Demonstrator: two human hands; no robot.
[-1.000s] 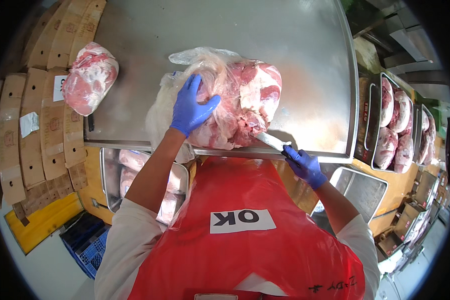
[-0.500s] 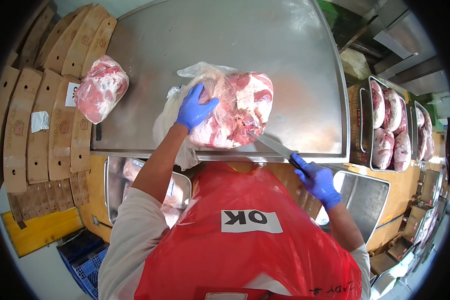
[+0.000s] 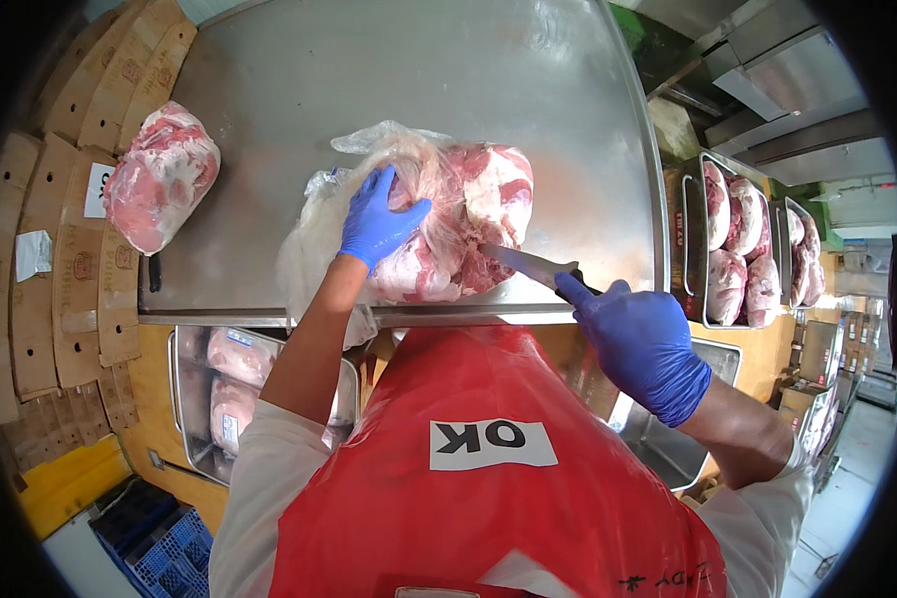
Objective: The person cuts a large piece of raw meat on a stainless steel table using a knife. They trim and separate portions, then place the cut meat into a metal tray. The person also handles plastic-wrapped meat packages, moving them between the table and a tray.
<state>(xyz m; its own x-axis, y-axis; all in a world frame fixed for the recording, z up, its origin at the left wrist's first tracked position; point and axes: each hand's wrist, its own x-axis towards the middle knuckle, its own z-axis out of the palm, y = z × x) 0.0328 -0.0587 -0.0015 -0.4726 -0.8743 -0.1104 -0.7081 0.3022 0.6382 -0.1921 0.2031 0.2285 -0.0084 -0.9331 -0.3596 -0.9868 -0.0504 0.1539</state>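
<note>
1. On the left, the lone meat piece (image 3: 162,177) lies on the worktop (image 3: 448,70) beside the cardboard boxes (image 3: 75,264), well apart from both hands.
2. The left hand (image 3: 384,217), fingers spread and thumb apart, rests on clear plastic (image 3: 414,159) over the large meat (image 3: 498,189), which sits near the worktop's front edge. Loose film could slide under that palm, I judge, and let the meat roll.
3. The right hand (image 3: 643,344) is closed around the handle of the knife (image 3: 530,267), whose blade tip meets the meat's lower right part (which way the edge faces, I can't tell). If a damp glove slipped or the tip glanced off bone, the blade could run toward the left hand or snag the film.
4. Compared with half a second ago, the left hand keeps its place on the meat.
5. The right hand now looks larger and higher, and the blade tip reaches further into the meat.
</note>
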